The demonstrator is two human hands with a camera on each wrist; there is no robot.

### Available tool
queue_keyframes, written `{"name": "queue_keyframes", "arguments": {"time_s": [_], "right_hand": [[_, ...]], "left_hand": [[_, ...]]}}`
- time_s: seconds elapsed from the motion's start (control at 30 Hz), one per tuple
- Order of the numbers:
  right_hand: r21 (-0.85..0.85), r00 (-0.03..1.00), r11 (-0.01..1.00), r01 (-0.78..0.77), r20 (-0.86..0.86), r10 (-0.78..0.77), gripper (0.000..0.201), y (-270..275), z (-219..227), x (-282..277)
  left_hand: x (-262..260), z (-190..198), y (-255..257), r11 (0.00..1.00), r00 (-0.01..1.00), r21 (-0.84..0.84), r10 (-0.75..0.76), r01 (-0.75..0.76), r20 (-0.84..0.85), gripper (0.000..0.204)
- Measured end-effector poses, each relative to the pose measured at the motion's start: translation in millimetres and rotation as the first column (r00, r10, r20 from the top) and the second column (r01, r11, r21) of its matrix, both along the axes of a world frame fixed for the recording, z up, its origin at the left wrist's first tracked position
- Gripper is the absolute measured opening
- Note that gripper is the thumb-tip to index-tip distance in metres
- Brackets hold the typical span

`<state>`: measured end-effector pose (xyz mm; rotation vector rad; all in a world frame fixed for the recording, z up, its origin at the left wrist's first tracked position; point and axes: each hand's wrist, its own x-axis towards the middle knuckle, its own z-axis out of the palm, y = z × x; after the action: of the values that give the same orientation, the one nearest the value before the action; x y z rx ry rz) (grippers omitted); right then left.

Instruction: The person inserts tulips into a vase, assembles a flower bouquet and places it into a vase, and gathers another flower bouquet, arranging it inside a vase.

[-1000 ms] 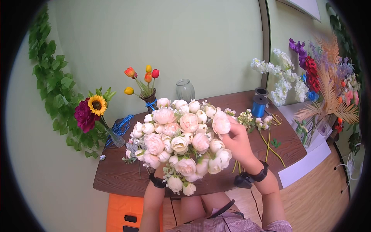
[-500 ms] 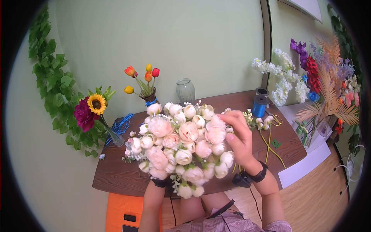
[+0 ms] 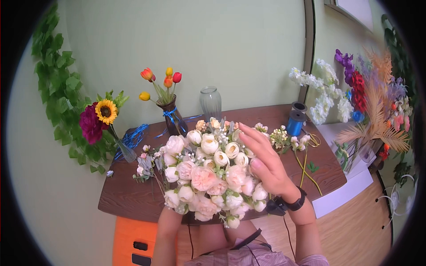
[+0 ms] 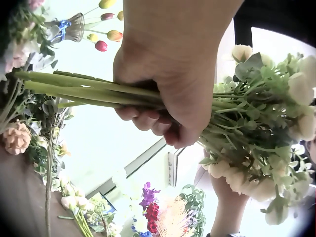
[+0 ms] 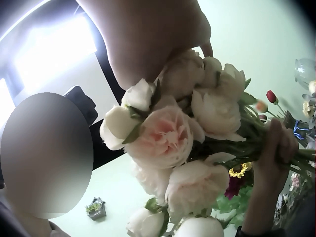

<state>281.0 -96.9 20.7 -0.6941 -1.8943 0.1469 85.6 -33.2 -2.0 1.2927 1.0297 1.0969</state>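
Note:
A big bouquet (image 3: 206, 177) of cream and pale pink artificial roses or peonies is held up over the front of the table. My left hand (image 4: 168, 94) grips its bundle of green stems (image 4: 74, 91), fingers wrapped round them below the leaves. In the head view the blooms hide that hand. My right hand (image 3: 268, 170) lies along the bouquet's right side, its fingers extended and close against the outer blooms. From the right wrist view, a pink bloom (image 5: 165, 138) shows large beneath that hand.
Behind the bouquet stand a tulip vase (image 3: 171, 116) tied with blue ribbon and a glass vase (image 3: 210, 103). At left is a small vase with a sunflower (image 3: 106, 111). Blue ribbon spools (image 3: 295, 123) and loose stems (image 3: 301, 170) lie at right on the dark table (image 3: 128, 195).
The bouquet has turned and tilted, so different blooms face up. My right hand has let go of a pink bloom at the upper right, and its fingers have straightened along the side.

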Motion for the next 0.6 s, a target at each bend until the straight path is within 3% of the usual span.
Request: {"name": "queue_keyframes", "arguments": {"time_s": [0.07,0.1,0.17,0.27,0.33,0.4,0.47,0.5,0.57,0.6], "right_hand": [[0.002,1.000,1.000,0.005,0.020,-0.005,0.046,0,1,1],[-0.012,0.999,1.000,0.023,-0.022,-0.023,0.047,-1,1,4],[-0.050,0.989,0.995,0.081,-0.120,-0.086,0.051,-2,2,14],[-0.262,0.870,0.959,0.108,-0.441,-0.218,0.044,10,-8,49],[-0.483,0.782,0.868,0.118,-0.493,-0.381,0.038,21,-23,88],[-0.658,0.712,0.721,0.217,-0.398,-0.578,0.036,33,-51,134],[-0.733,0.663,0.553,0.395,-0.189,-0.724,0.034,49,-97,191],[-0.733,0.665,0.552,0.398,-0.184,-0.724,0.034,51,-114,211],[-0.703,0.563,0.359,0.614,0.072,-0.823,0.027,49,-143,238],[-0.703,0.569,0.362,0.612,0.074,-0.819,0.027,46,-152,246]], "left_hand": [[4,0,0,1.000,0.999,-0.016,-0.012,0.012,0.038,0.034],[-15,-18,-14,0.999,0.998,-0.025,-0.025,0.027,0.058,0.034],[-112,-110,-86,0.997,0.994,-0.045,-0.061,0.066,0.096,0.034],[-120,-116,-86,0.988,0.981,-0.080,-0.118,0.131,0.156,0.035],[-120,-112,-80,0.981,0.970,-0.101,-0.142,0.165,0.199,0.035],[-121,-112,-78,0.975,0.957,-0.116,-0.156,0.188,0.243,0.035],[-121,-115,-80,0.971,0.945,-0.128,-0.159,0.202,0.285,0.036],[-116,-111,-77,0.970,0.940,-0.133,-0.158,0.206,0.303,0.036],[-114,-110,-76,0.968,0.929,-0.141,-0.151,0.209,0.337,0.036],[-110,-107,-75,0.968,0.924,-0.144,-0.146,0.207,0.352,0.036]]}}
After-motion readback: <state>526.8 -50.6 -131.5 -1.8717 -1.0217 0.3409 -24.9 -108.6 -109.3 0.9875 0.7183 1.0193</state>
